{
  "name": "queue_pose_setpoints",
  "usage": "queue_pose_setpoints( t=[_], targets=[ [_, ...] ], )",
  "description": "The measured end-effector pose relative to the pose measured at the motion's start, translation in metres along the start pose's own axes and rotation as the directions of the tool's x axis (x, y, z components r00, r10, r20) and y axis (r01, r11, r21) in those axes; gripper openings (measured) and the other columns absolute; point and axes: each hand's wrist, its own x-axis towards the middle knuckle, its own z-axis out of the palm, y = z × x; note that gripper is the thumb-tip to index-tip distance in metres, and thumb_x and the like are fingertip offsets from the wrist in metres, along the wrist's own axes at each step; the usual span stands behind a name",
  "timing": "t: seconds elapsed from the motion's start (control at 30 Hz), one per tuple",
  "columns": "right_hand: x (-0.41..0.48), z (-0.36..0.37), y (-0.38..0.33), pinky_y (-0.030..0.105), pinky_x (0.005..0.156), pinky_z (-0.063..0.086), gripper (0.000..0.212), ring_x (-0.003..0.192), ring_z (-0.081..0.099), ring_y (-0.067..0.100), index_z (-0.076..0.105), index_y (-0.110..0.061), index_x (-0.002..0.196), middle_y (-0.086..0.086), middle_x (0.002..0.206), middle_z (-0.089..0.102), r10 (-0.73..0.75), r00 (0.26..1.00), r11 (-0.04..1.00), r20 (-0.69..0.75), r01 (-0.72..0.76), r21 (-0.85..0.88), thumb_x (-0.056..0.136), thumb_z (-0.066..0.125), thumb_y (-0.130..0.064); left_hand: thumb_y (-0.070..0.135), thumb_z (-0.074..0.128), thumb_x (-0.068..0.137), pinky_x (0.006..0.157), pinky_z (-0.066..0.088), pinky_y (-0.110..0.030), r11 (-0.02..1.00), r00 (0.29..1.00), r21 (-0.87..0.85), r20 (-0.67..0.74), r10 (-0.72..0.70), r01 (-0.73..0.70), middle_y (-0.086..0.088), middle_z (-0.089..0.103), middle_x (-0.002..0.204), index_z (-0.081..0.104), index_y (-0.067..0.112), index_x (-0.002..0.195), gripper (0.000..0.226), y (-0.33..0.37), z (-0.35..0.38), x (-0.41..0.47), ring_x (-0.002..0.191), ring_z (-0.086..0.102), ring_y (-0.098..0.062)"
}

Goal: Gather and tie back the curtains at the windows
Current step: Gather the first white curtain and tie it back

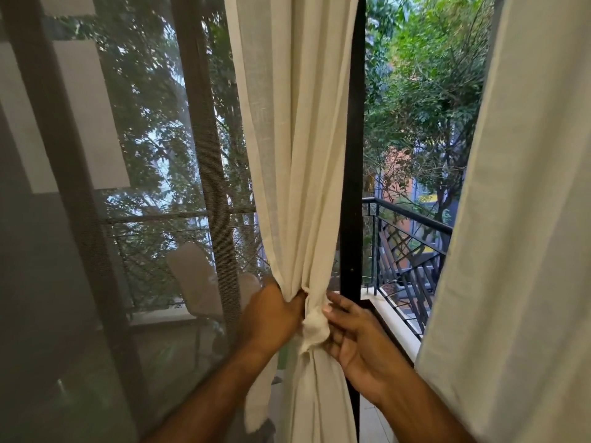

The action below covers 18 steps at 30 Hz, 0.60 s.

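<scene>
Both bare forearms reach up from the lower edge of the view and meet at the bulky knot point(315, 326) tied in the cream, loosely woven fabric curtain point(295, 139), which is the landmark for all positions below. Left hand point(271, 318): back of the hand toward the camera, wrist angled up and to the right, fingers curled into the gathered cloth just left of and slightly above the knot; grip closed on the curtain folds. Right hand point(358, 337): palm turned leftward, thumb on top, fingertips point(329, 310) pressed against the right side of the knot, remaining fingers loosely curved below; grip pinched on the knot. Curtain fabric is thin, matte, slightly translucent at its left edge, falling in soft vertical pleats that narrow to the knot and flare again beneath it. The knot is a rounded, crumpled lump of the same cloth. Immediately right of the knot stands a black, straight vertical door frame post point(353, 187), touching or nearly touching the curtain's edge; cannot tell which. Left of the curtain, a grey fine-mesh screen panel point(112, 187) dims the trees behind it. Far right of the knot hangs a second cream fabric curtain point(527, 219), ungathered, broad and smooth. Between post and second curtain, a black metal balcony railing point(412, 247) with diagonal bars shows, green foliage beyond.
</scene>
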Motion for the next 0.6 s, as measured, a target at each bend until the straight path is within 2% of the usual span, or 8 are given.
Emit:
queue_pose_setpoints(
  t=[0.07,0.13,0.2,0.3,0.37,0.47,0.53,0.6],
  targets=[
    [0.001,0.003,0.005,0.035,0.065,0.063,0.035,0.081,0.076,0.026,0.059,-0.006,0.121,0.018,0.101,0.077,-0.027,0.999,0.999,-0.024,0.027,-0.026,0.088,0.062,0.005,0.039,0.072,0.077,0.074,0.056,-0.032,0.951,0.988,-0.277,0.105,-0.113,0.138,-0.002,0.070,0.107,0.054,0.021,0.116,0.047,0.004,-0.005,-0.005,0.089,0.069,-0.021],
    [0.002,0.003,0.007,0.037,0.065,0.062,0.032,0.081,0.076,0.027,0.059,-0.008,0.120,0.018,0.100,0.077,-0.033,0.999,0.999,-0.015,0.033,-0.017,0.090,0.059,0.005,0.022,0.078,0.069,0.065,0.058,-0.033,0.792,0.926,-0.503,0.317,-0.204,0.346,-0.013,0.073,0.099,0.057,0.010,0.113,0.050,0.001,-0.017,-0.012,0.079,0.072,-0.024],
    [0.003,0.001,0.009,0.037,0.066,0.062,0.032,0.082,0.076,0.028,0.058,-0.008,0.123,0.020,0.103,0.076,-0.025,1.000,0.999,0.006,0.025,0.047,0.093,0.054,0.003,0.002,0.077,0.070,0.063,0.059,-0.034,0.649,0.876,-0.624,0.460,-0.144,0.435,-0.018,0.074,0.098,0.057,0.004,0.107,0.042,-0.002,-0.032,-0.024,0.080,0.073,-0.028],
    [0.004,-0.006,0.013,0.039,0.068,0.062,0.043,0.082,0.075,0.030,0.054,-0.007,0.132,0.024,0.111,0.072,-0.007,0.996,0.981,0.086,-0.009,0.192,0.092,0.045,0.006,-0.016,0.070,0.065,0.073,0.062,-0.033,0.536,0.878,-0.746,0.479,0.017,0.396,-0.022,0.073,0.106,0.065,-0.002,0.103,0.041,-0.002,-0.042,-0.045,0.093,0.073,-0.031],
    [0.003,-0.008,0.017,0.039,0.063,0.062,0.054,0.079,0.075,0.031,0.053,-0.007,0.133,0.023,0.111,0.072,0.002,0.990,0.966,0.142,-0.039,0.255,0.084,0.041,0.010,-0.019,0.070,0.066,0.082,0.061,-0.037,0.535,0.936,-0.799,0.348,0.041,0.274,-0.021,0.073,0.108,0.069,0.002,0.107,0.046,0.000,-0.035,-0.051,0.100,0.072,-0.032],
    [0.004,-0.007,0.022,0.037,0.052,0.061,0.055,0.077,0.076,0.031,0.055,-0.010,0.131,0.020,0.116,0.072,-0.011,0.988,0.981,0.155,-0.019,0.192,0.081,0.047,0.012,-0.014,0.077,0.068,0.071,0.060,-0.033,0.662,0.999,-0.749,-0.002,0.032,-0.023,-0.011,0.076,0.097,0.071,0.010,0.101,0.041,0.007,-0.020,-0.055,0.087,0.075,-0.026],
    [0.006,-0.006,0.023,0.037,0.054,0.062,0.059,0.083,0.076,0.030,0.051,-0.012,0.138,0.019,0.126,0.068,-0.018,0.988,0.993,0.152,0.001,0.114,0.085,0.049,0.012,-0.003,0.082,0.071,0.059,0.058,-0.029,0.777,0.969,-0.600,-0.240,0.054,-0.192,0.001,0.074,0.081,0.065,0.019,0.090,0.033,0.012,-0.012,-0.052,0.070,0.072,-0.020],
    [0.007,-0.006,0.020,0.035,0.066,0.063,0.065,0.097,0.074,0.028,0.046,-0.016,0.144,0.015,0.128,0.069,-0.020,0.990,1.000,0.143,0.017,0.022,0.084,0.053,0.010,0.010,0.083,0.074,0.055,0.057,-0.033,0.874,0.917,-0.398,-0.380,0.120,-0.279,0.005,0.068,0.072,0.057,0.026,0.079,0.031,0.012,-0.006,-0.046,0.062,0.067,-0.016]
  ],
)
